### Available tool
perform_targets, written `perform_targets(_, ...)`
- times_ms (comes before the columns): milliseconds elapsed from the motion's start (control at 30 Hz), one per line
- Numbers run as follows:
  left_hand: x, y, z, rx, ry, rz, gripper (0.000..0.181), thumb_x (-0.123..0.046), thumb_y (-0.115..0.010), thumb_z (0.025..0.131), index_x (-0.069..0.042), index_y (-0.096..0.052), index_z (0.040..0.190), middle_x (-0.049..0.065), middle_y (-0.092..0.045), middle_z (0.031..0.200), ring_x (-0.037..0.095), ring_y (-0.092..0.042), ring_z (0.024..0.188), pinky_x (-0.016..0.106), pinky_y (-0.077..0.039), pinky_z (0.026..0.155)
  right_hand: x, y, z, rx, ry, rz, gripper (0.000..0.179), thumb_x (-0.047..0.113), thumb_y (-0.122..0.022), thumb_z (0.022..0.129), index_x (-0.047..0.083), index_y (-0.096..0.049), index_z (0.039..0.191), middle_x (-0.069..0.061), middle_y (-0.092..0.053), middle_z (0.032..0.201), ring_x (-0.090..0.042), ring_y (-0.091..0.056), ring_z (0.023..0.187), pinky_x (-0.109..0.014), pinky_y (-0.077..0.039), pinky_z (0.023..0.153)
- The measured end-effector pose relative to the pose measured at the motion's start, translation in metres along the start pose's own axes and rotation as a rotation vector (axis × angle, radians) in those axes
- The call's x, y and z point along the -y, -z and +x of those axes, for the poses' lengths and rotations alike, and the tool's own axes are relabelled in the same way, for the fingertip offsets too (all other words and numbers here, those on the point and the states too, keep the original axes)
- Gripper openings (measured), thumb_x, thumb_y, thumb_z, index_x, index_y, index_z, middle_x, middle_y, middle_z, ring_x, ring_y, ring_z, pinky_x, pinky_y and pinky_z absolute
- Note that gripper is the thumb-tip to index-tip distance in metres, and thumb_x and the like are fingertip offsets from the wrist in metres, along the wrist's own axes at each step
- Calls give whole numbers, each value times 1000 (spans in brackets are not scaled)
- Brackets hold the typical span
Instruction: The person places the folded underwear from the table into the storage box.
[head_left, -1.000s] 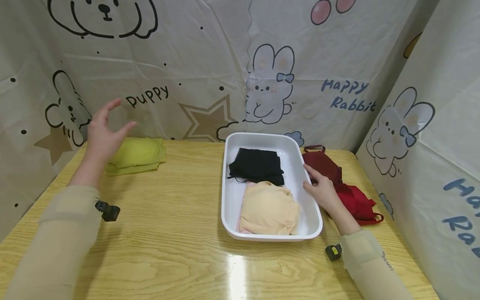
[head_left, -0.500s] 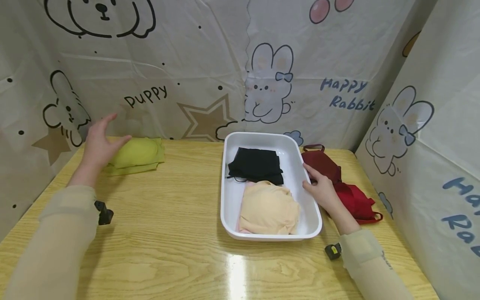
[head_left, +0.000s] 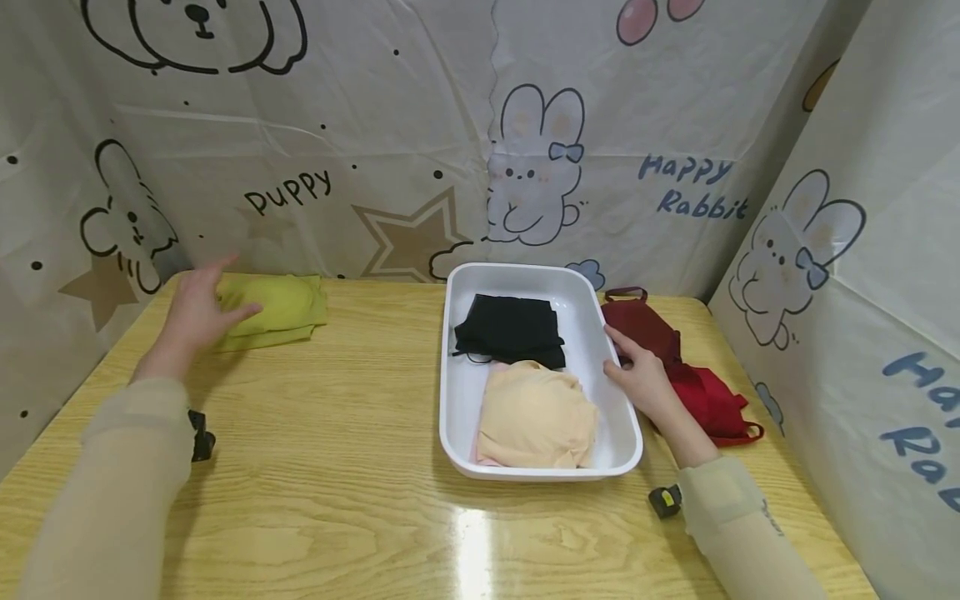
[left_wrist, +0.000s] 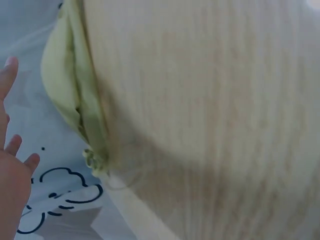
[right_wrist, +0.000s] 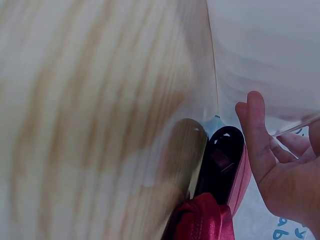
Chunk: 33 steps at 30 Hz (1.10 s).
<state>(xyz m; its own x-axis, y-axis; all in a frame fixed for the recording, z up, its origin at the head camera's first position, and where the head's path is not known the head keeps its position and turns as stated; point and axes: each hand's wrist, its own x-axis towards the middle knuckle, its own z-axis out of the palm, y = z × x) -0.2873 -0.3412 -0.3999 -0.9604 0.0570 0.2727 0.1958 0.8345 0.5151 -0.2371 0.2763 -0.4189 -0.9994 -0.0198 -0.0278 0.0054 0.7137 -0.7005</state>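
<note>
My left hand reaches out with fingers spread and straight, its tips at the near left edge of a folded yellow-green garment at the table's far left. The same yellow-green garment fills the upper left of the left wrist view, with my fingertips beside it. My right hand rests open against the right rim of a white tray, lying over a dark red bra. The tray holds a folded black garment and a folded beige one. Part of the red bra shows in the right wrist view.
Printed cartoon curtains wall the wooden table at the back and on both sides. The tray sits right of centre. Bare wood lies between the yellow-green garment and the tray, and along the near edge.
My left hand has come down from the air and forward onto the edge of the yellow-green garment. The right hand has stayed at the tray's rim.
</note>
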Motion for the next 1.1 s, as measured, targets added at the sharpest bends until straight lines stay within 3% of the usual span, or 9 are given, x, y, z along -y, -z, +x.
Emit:
perform_targets(167, 11, -3, -4, 63, -55, 93, 89, -29, -78, 78, -4, -27, 147, 31, -28, 145, 55, -22, 130, 70, -15, 103, 1, 0, 0, 6, -6, -1, 61, 14, -55, 92, 17, -32, 148, -22, -53, 128, -29, -53, 95, -35, -51, 83)
perform_targets(367, 19, -9, -10, 148, -46, 163, 91, -35, -79, 76, -6, -29, 146, 31, -28, 145, 56, -20, 129, 73, -14, 99, 1, 0, 0, 7, 2, 0, 61, 15, -55, 92, 17, -31, 148, -22, -53, 128, -29, -53, 95, -35, -52, 83)
perform_targets(667, 21, -16, -11, 271, -21, 121, 88, -37, -76, 78, -1, -30, 144, 32, -27, 144, 55, -21, 129, 68, -17, 103, 0, 0, -1, -1, 7, -1, 61, 14, -56, 92, 16, -32, 148, -22, -54, 127, -28, -53, 94, -32, -51, 80)
perform_targets(1100, 20, -20, -10, 312, -36, 165, 93, -41, -79, 73, -3, -32, 144, 32, -29, 142, 55, -28, 125, 70, -24, 99, 1, 0, -1, -13, 21, -10, 61, 13, -56, 91, 14, -33, 148, -22, -55, 125, -28, -55, 93, -33, -52, 79)
